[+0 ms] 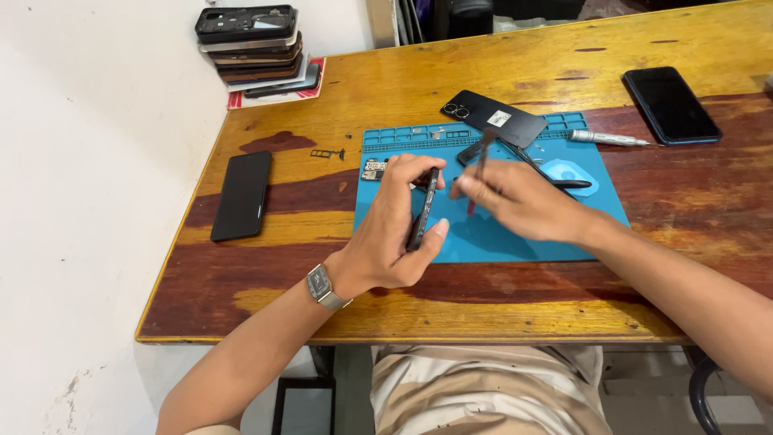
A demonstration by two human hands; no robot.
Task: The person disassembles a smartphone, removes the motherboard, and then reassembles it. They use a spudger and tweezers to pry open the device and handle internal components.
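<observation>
Two hands over blue silicone repair mat on varnished wooden surface. Left hand, fingers clamped on dark slim phone body, held edge-up above mat's left half. Right hand, fingers pinched together on thin red-tipped tool, blurred, just beside phone body. Around: black back cover with camera rings on mat's top edge, small circuit board at mat's left, light blue pick right of hands, silver screwdriver off mat. Black phone near left edge, another far right, stack of phone frames at back corner. Open room along front edge.
</observation>
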